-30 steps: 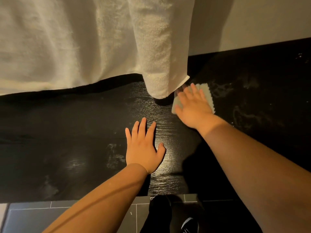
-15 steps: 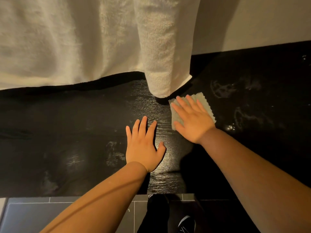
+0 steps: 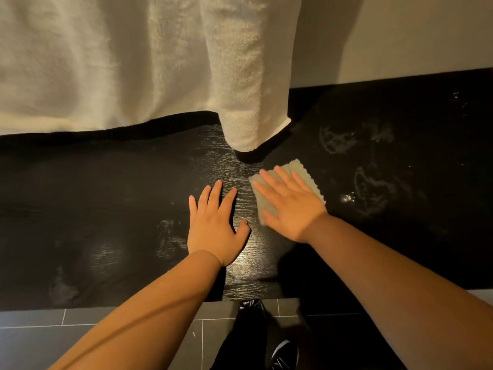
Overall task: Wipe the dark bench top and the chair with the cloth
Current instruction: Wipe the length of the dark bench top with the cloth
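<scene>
Worktop (image 3: 106, 196), seen from above: a dark, nearly black slab whose fine wood grain catches the light in thin pale lines near the front edge. Your right grip (image 3: 290, 206) lies flat and unclenched on the cloth (image 3: 295, 166), fingers straight and spread, palm pressing it to the wood. No finger curls round it, and the fingertips are slightly blurred.

The cloth is a small, pale grey-green rectangle of nubbly weave with a scalloped edge. Its far corner and left side show past your fingers; the rest is under the hand. It sits just right of centre, near the towel's (image 3: 133, 62) hanging end but apart from it.

Your left grip (image 3: 216, 228), likewise flat with straight fingers, rests palm down on bare wood just beside the cloth, not touching it.

Right of the cloth, whitish smears (image 3: 373, 188) form looping rings and specks; fainter dull patches lie left of your left grip.

The towel is thick cream terry with a looped pile, hanging in soft folds over the back of the worktop, one narrow fold ending in a squared hem. A plain pale wall (image 3: 413, 36) stands behind. Below the front edge are grey rectangular floor tiles (image 3: 40, 340) with light grout, and a dark shoe (image 3: 284, 353).
</scene>
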A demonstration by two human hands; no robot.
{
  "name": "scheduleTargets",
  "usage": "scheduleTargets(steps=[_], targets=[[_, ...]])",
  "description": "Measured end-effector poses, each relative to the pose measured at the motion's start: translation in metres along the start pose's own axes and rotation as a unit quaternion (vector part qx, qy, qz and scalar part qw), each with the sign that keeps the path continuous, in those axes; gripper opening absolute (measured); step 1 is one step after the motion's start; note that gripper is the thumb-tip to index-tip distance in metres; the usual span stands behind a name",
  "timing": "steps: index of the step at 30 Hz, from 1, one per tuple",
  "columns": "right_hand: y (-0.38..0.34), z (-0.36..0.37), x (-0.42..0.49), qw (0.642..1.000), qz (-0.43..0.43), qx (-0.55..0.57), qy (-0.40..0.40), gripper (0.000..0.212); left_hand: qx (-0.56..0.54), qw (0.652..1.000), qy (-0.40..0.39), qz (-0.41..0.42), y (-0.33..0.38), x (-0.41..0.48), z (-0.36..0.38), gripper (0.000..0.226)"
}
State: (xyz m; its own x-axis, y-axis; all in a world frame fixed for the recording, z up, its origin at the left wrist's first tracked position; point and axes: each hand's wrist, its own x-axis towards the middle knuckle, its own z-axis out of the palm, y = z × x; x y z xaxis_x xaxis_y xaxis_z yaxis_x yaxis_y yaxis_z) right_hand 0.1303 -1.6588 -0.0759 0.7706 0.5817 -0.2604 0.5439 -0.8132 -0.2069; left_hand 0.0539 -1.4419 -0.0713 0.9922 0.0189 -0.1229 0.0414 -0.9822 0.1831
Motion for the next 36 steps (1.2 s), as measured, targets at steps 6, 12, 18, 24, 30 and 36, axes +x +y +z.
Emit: scheduleTargets(steps=[6,12,18,24,30,36], targets=[[0.006,-0.013,0.012,0.985,0.163,0.042,0.022,0.072,0.009,1.000,-0.006,-0.010,0.003,-0.001,-0.001,0.076],[-0.018,0.001,-0.033,0.999,0.040,0.020,-0.010,0.075,0.026,0.999,0.028,-0.008,0.023,0.013,-0.013,0.062],[0.045,-0.020,0.013,0.999,0.023,0.008,0.025,0.080,-0.038,0.984,0.041,0.170,0.055,0.106,-0.019,0.049],[0.087,-0.036,0.052,0.981,0.181,0.042,0.064,0.077,-0.046,0.993,-0.017,0.110,0.065,0.149,0.002,0.070],[0.082,-0.026,0.041,0.997,0.073,0.024,0.033,0.073,-0.075,0.991,-0.017,0.105,0.066,0.150,0.001,0.073],[0.128,-0.060,0.095,0.990,0.123,0.040,0.056,0.073,-0.059,0.993,-0.029,0.099,0.066,0.153,-0.001,0.074]])
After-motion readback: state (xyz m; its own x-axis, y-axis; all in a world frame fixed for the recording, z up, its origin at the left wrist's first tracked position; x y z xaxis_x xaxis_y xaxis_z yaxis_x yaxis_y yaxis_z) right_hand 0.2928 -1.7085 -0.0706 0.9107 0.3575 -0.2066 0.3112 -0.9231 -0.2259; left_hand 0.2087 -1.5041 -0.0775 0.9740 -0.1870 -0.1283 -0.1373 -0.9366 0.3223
